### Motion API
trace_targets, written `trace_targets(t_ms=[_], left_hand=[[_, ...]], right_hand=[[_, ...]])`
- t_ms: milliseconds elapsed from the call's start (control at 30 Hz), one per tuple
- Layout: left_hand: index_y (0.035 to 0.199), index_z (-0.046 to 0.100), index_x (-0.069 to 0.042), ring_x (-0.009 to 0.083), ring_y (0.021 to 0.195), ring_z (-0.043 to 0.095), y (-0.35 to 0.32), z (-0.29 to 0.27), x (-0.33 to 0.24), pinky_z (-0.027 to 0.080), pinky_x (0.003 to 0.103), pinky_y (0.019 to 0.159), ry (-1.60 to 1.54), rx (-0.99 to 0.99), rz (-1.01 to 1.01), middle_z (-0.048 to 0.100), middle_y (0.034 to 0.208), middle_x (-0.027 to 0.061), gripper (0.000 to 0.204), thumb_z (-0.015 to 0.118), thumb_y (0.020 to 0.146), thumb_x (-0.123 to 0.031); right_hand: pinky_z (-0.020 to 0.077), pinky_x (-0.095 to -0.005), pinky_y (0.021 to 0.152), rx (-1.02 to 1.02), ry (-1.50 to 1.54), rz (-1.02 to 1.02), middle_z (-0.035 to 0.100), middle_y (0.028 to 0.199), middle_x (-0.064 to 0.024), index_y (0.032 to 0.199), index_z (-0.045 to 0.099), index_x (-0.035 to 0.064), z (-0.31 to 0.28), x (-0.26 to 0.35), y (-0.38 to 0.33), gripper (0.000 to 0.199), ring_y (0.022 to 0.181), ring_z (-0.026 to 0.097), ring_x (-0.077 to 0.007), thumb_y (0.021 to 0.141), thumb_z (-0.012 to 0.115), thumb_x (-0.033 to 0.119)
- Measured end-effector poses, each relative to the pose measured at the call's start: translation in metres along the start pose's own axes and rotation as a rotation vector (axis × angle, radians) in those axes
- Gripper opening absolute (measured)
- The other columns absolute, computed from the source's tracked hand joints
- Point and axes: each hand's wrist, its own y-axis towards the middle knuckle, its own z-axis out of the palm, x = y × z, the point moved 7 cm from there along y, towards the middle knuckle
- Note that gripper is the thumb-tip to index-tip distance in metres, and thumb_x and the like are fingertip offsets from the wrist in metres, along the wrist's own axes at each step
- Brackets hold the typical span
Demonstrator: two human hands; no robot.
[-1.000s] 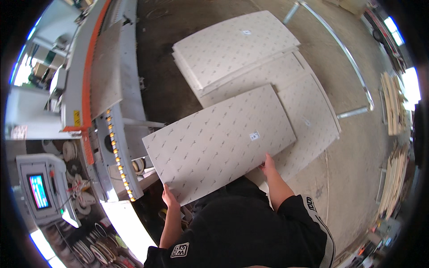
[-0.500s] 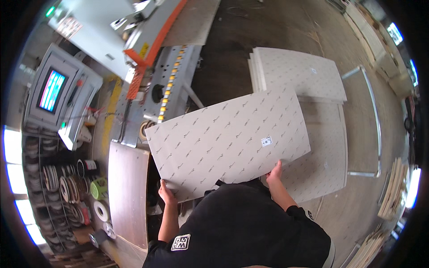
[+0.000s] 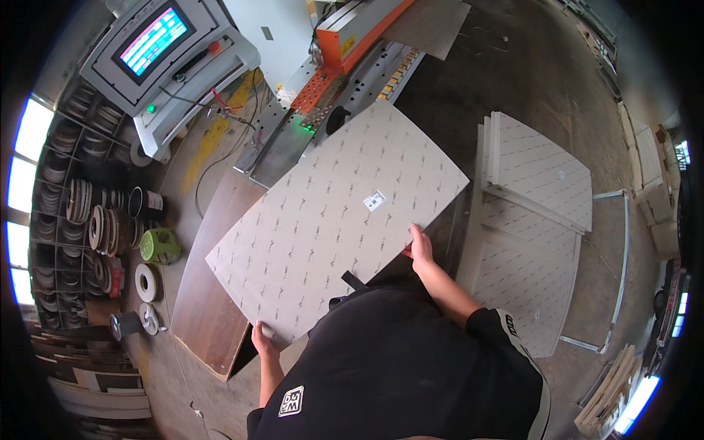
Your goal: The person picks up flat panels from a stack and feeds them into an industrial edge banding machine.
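Observation:
Between my two hands I carry a large flat panel (image 3: 323,220), wrapped in pale grey film with rows of small dark print and a white label (image 3: 374,200). My left hand (image 3: 265,342) grips its near left corner, thumb on top and fingers hidden beneath. At the near right edge my right hand (image 3: 419,248) grips it the same way. The panel's far end reaches over the bed of an orange and grey machine (image 3: 334,73). Its left part lies above a brown wooden board (image 3: 213,286); whether they touch I cannot tell.
Stacked panels (image 3: 539,172) with the same film stand at the right, by a metal frame (image 3: 623,271). A control console (image 3: 158,55) with a lit screen is at the upper left. Shelved rolls (image 3: 81,202), a green stool (image 3: 160,246) and a cable (image 3: 199,191) are at the left.
The panel has swung left in my hands, its right end now pointing farther away and nearer the machine. My view has turned left, so the console and machine appear farther right.

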Motion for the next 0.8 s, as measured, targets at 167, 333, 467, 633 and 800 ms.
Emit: trace_targets(t_ms=[167, 333, 467, 633, 800], left_hand=[[0.124, 0.053, -0.003, 0.0174, 0.105, 0.056, -0.008, -0.048, -0.003, 0.044, 0.034, 0.094, 0.239, -0.06, 0.13, 0.06, 0.115, 0.0057, 0.039, 0.051, 0.1, -0.034], [0.127, 0.054, 0.0, 0.0155, 0.106, 0.055, 0.002, -0.068, 0.006, 0.042, 0.032, 0.095, 0.33, -0.102, 0.212, 0.059, 0.118, 0.005, 0.044, 0.049, 0.101, -0.035], [0.128, 0.054, 0.001, 0.0142, 0.105, 0.054, 0.002, -0.064, 0.014, 0.042, 0.032, 0.094, 0.212, -0.168, 0.184, 0.06, 0.117, 0.0041, 0.046, 0.049, 0.101, -0.037], [0.128, 0.053, 0.002, 0.015, 0.107, 0.054, 0.001, -0.072, 0.011, 0.041, 0.032, 0.095, 0.299, -0.245, 0.201, 0.06, 0.118, 0.004, 0.049, 0.048, 0.102, -0.039], [0.129, 0.053, 0.001, 0.0148, 0.106, 0.054, 0.022, -0.076, 0.029, 0.042, 0.032, 0.093, 0.14, -0.199, 0.145, 0.06, 0.118, 0.0037, 0.051, 0.048, 0.101, -0.041]], right_hand=[[0.0537, -0.0285, 0.056, 0.21, -0.424, -0.094, 0.07, 0.09, -0.0078, 0.104, 0.065, 0.0004, 0.057, 0.02, -0.001, 0.051, 0.07, 0.068, -0.0158, 0.092, 0.059, 0.05], [0.0506, -0.0271, 0.055, 0.075, -0.628, -0.424, 0.071, 0.071, -0.0049, 0.084, 0.068, 0.0036, 0.046, 0.093, 0.036, 0.031, 0.061, 0.067, -0.0124, 0.086, 0.073, 0.034], [0.053, -0.0304, 0.069, -0.184, -0.664, -0.656, 0.073, 0.077, -0.0062, 0.088, 0.068, 0.0043, 0.011, 0.173, 0.076, 0.02, 0.07, 0.071, -0.0153, 0.091, 0.064, 0.024], [0.0525, -0.0354, 0.081, -0.425, -1.009, -0.835, 0.073, 0.099, -0.0069, 0.104, 0.071, 0.015, 0.041, 0.243, 0.078, 0.023, 0.095, 0.069, -0.0229, 0.089, 0.065, 0.031], [0.0533, -0.0334, 0.075, -0.315, -0.796, -0.559, 0.072, 0.09, -0.0065, 0.101, 0.071, 0.0082, -0.001, 0.216, 0.165, 0.031, 0.083, 0.068, -0.0195, 0.082, 0.076, 0.031]])
